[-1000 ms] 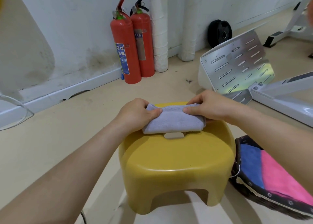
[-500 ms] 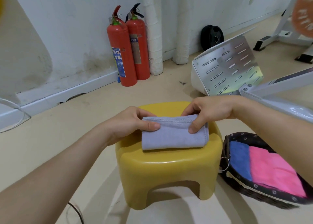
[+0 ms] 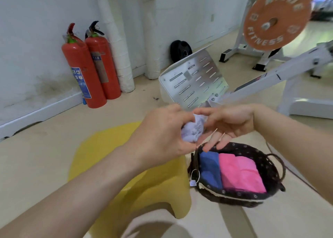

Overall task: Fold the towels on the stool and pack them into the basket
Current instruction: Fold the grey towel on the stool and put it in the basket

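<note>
A folded lilac towel [image 3: 193,129] is lifted off the yellow stool [image 3: 106,147] and held in the air between both hands. My left hand [image 3: 162,135] grips its left end with curled fingers. My right hand [image 3: 228,124] touches its right end, fingers stretched down over the basket's near rim. The dark wicker basket [image 3: 268,164] stands on the floor right of the stool and holds a folded blue towel [image 3: 210,169] and a folded pink towel [image 3: 241,174]. Most of the lilac towel is hidden by my hands.
Two red fire extinguishers [image 3: 90,66] stand against the white wall at the back left. A slotted metal footplate [image 3: 196,79] and a white gym machine frame [image 3: 288,70] with an orange weight plate [image 3: 275,18] lie behind the basket.
The lilac towel has left the stool top and moved right and up toward the basket, carried by both hands. The view has swung right, showing more of the basket.
</note>
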`<control>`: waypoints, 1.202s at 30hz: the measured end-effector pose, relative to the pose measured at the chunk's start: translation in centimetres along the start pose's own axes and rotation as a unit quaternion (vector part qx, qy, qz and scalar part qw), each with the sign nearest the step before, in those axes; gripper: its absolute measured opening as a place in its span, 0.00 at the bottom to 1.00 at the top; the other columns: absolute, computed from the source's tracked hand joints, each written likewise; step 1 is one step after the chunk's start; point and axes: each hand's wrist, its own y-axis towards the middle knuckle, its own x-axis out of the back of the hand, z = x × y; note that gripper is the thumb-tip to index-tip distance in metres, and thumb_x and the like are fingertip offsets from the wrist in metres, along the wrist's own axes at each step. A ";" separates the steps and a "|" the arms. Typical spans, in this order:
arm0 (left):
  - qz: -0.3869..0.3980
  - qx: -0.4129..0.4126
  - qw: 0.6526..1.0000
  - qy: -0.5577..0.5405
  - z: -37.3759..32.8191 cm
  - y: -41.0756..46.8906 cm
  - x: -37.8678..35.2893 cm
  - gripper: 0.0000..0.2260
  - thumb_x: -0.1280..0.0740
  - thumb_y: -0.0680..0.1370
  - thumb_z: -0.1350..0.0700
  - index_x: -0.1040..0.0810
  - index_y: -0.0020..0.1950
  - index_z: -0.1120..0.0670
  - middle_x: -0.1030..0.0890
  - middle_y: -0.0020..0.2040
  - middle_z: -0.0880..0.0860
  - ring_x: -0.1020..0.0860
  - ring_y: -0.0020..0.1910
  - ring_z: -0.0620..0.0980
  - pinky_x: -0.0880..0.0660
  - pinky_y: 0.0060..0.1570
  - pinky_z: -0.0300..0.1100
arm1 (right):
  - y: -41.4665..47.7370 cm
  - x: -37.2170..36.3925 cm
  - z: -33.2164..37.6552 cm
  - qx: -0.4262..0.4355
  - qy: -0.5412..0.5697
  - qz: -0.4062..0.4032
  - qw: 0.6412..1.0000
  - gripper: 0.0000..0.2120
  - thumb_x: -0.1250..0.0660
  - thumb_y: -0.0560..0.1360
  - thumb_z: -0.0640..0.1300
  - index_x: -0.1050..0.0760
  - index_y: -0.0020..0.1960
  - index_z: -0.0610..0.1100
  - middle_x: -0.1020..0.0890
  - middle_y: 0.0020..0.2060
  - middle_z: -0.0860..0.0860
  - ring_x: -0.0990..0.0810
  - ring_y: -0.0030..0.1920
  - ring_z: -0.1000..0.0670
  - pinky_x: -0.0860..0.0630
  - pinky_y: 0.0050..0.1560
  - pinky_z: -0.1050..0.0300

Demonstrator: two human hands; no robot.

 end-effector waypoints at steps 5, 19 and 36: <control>0.035 -0.139 0.986 0.089 -4.5 1.3 -7.2 0.11 0.27 0.59 0.57 0.24 0.38 0.56 0.28 0.36 0.54 0.29 0.34 0.54 0.43 0.32 0.39 | -1.1 3.2 -5.6 0.027 0.158 -0.091 0.983 0.15 0.34 0.72 0.56 0.22 0.51 0.47 0.19 0.42 0.45 0.17 0.36 0.47 0.19 0.36 0.54; 0.241 -0.108 0.932 0.248 -6.3 1.1 -27.2 0.08 0.34 0.60 0.64 0.27 0.30 0.51 0.28 0.31 0.48 0.29 0.29 0.48 0.38 0.25 0.39 | 6.7 8.7 -17.8 -0.057 0.166 -0.323 0.930 0.14 0.36 0.71 0.26 0.28 0.46 0.44 0.25 0.39 0.45 0.27 0.36 0.49 0.28 0.35 0.58; 0.274 0.068 0.957 -0.062 -4.3 3.7 -31.6 0.12 0.39 0.78 0.54 0.23 0.57 0.57 0.25 0.59 0.55 0.28 0.57 0.54 0.29 0.48 0.47 | 11.7 10.0 -23.9 0.025 0.064 -0.414 0.908 0.14 0.30 0.68 0.30 0.24 0.48 0.46 0.22 0.41 0.50 0.25 0.43 0.50 0.24 0.50 0.53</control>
